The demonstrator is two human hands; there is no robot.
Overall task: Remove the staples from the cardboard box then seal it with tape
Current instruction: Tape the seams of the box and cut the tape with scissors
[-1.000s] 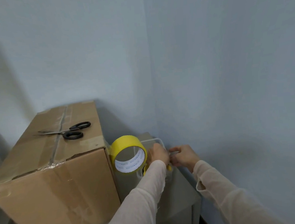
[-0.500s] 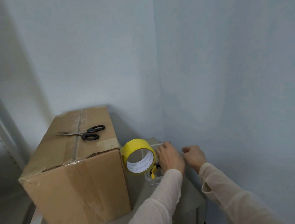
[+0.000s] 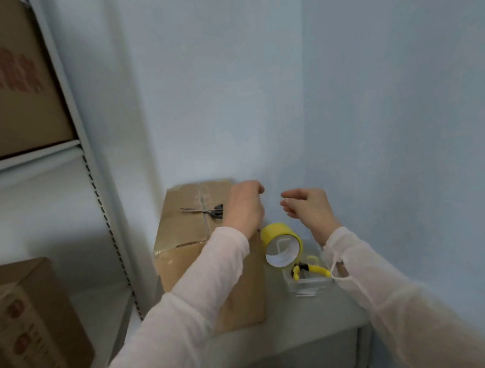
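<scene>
While both arms reached forward in pale, loosely knit sleeves, the left hand [image 3: 244, 207] hung over the right end of the cardboard box [image 3: 187, 235] with its fingers curled down, gripping nothing. The right hand [image 3: 308, 207] floated apart from it, just right of the box and above the yellow tape roll [image 3: 281, 243], its fingers loosely spread and empty.

The box sat on a grey cabinet top [image 3: 315, 321] with its long axis running away toward the wall corner. Its brown board looked dull, and a glossy strip of old tape ran along the top seam. Black-handled scissors [image 3: 205, 211] lay across that seam, blades pointing left, handles partly hidden by the left hand.

Just right of the box, the tape roll stood on edge, its open white core facing the camera. Beside it was a clear plastic container [image 3: 308, 282] holding a yellow-handled tool [image 3: 309, 269]. Left of the box rose a pale metal shelf post [image 3: 101, 196], with other cartons [image 3: 28, 334] beyond it.
</scene>
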